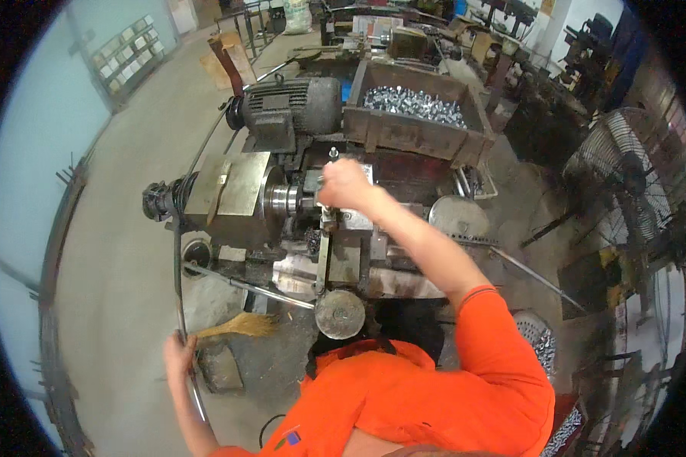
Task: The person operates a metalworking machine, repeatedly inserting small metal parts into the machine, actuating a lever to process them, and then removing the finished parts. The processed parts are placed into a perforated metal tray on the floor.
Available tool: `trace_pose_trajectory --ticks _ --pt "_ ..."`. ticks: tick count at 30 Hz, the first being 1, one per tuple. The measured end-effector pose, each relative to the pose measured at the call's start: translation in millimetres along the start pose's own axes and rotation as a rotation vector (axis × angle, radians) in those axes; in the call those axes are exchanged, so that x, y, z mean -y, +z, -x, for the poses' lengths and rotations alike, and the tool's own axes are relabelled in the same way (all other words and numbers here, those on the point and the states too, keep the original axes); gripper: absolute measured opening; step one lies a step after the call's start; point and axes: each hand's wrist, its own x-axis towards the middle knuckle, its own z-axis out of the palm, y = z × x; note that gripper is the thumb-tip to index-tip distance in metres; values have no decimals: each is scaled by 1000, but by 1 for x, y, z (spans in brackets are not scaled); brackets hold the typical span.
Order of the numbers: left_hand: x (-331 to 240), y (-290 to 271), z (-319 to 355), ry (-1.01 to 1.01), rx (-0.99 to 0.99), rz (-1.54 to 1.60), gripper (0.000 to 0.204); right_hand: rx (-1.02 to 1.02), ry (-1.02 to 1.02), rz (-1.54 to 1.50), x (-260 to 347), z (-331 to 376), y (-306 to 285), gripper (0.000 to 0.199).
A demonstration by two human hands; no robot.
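Observation:
My left hand is wrapped round a long metal lever, which runs up beside the headstock of a small lathe. My right hand is closed in front of the lathe's spindle, over the tool slide. Whatever its fingers hold is hidden under them. A small shiny bolt-like tip stands up just beyond that hand. Below it, a flat bar leads down towards a round metal disc close to my body.
A grey electric motor stands behind the headstock. Beside it, a wooden box holds many small metal parts. A fan is at the right. A straw brush and a slanting metal rod are at the lower left.

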Motion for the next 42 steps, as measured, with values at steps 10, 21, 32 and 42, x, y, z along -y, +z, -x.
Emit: trace_pose_trajectory --ticks 10,21,32,42 --pt "-11 22 -61 -147 89 794 33 -655 16 -163 -94 53 -76 54" --pt "72 48 -86 -302 385 1029 41 -270 925 180 -227 497 7 32" --pt "42 46 -108 -450 364 982 36 298 1697 86 -207 616 85 36" --pt "112 55 -98 -228 379 1043 22 193 1497 156 -204 612 113 37"
